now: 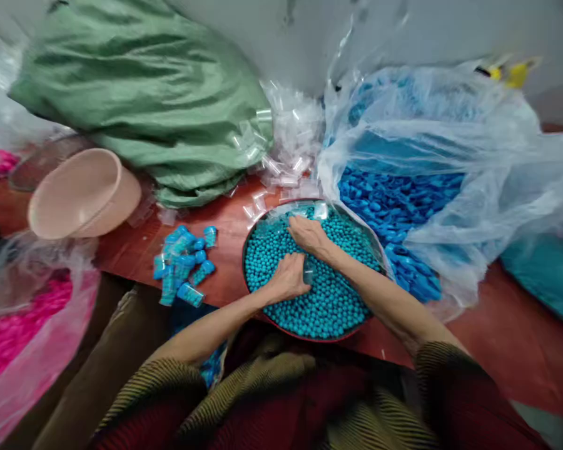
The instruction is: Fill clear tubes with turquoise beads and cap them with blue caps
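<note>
Head view looks down on a red-brown surface (507,337) where a round tray (309,334) with a dark red rim sits right in front of the person, heaped with small turquoise beads (328,300). Both hands are in the tray, resting on the beads. The left hand (288,278) is curled around a small clear vial (308,272), its mouth pressed down among the beads. The right hand (309,236) lies palm down just beyond it, fingers bent and spread over the beads near the tray's far side; whether it grips anything cannot be told.

Left of the tray, on the surface, lies a loose cluster of filled vials (184,265), each packed with turquoise beads and closed with a blue cap. Behind the tray sits a pile of empty clear vials (291,147), some spilled toward the tray's rim. To the right, an open clear plastic bag (450,156) holds a mass of blue caps (394,206), its edge touching the tray. A large green sack (145,94) lies at the back left, closed. A beige plastic basin (82,195) is tipped on its side near it. At the far left, a clear bag (23,337) holds pink pieces.
</note>
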The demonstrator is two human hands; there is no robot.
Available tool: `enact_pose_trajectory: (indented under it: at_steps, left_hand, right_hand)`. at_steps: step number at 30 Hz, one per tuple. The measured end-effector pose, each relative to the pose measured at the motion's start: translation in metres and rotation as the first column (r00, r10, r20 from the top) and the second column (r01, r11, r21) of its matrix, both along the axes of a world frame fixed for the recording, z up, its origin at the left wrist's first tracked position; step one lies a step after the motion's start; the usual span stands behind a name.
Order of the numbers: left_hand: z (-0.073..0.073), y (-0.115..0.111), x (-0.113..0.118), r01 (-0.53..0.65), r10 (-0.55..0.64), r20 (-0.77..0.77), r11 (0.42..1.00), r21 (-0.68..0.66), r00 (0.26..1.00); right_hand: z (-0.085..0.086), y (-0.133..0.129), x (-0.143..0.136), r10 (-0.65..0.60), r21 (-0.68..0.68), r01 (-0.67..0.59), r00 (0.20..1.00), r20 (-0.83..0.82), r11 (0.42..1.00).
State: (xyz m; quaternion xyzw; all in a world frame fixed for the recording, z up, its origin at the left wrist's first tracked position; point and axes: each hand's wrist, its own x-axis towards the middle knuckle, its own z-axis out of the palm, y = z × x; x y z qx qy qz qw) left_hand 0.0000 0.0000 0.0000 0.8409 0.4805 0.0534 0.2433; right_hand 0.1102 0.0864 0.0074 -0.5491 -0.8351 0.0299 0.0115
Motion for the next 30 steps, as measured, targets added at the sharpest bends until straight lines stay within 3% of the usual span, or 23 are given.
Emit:
enact_pose_trajectory:
  at_steps: [4, 8, 15, 17, 20, 23, 27, 30]
  left_hand:
    - [-0.006, -0.001, 0.001, 0.015, -0.019, 0.043, 0.995, 0.100, 0.999]
    - [-0.008, 0.000, 0.001, 0.136, -0.146, 0.066, 0.981, 0.140, 0.987]
    - [-0.002, 0.000, 0.003, 0.143, -0.144, 0.007, 0.986, 0.089, 0.990]
    - [-0.001, 0.003, 0.004, 0.136, -0.137, 0.020, 0.990, 0.045, 0.990]
    - [0.000, 0.010, 0.002, 0.104, -0.102, 0.060, 0.994, -0.024, 0.993]
    - [0.001, 0.016, 0.000, 0.102, -0.095, 0.082, 0.991, -0.088, 0.992]
    - [0.002, 0.016, 0.002, 0.054, -0.050, 0.045, 0.994, -0.093, 0.998]
    - [0.000, 0.010, 0.006, 0.027, -0.027, 0.003, 0.996, -0.080, 1.000]
  right_hand:
    - [-0.003, -0.022, 0.048, 0.028, 0.006, -0.027, 0.987, -0.156, 1.000]
    - [-0.009, -0.049, 0.075, 0.066, -0.065, -0.083, 0.973, -0.223, 0.994]
    - [-0.006, -0.073, 0.072, 0.051, -0.141, -0.075, 0.984, -0.168, 0.987]
    - [-0.005, -0.072, 0.070, 0.049, -0.198, -0.094, 0.973, -0.225, 0.976]
    - [-0.008, -0.065, 0.072, -0.055, -0.305, -0.094, 0.893, -0.446, 0.948]
    - [-0.012, -0.061, 0.073, -0.205, -0.339, 0.001, 0.799, -0.566, 0.941]
    - [-0.014, -0.068, 0.058, -0.273, -0.176, 0.210, 0.680, -0.681, 0.962]
    - [-0.018, -0.079, 0.035, -0.160, -0.052, 0.195, 0.593, -0.789, 0.979]
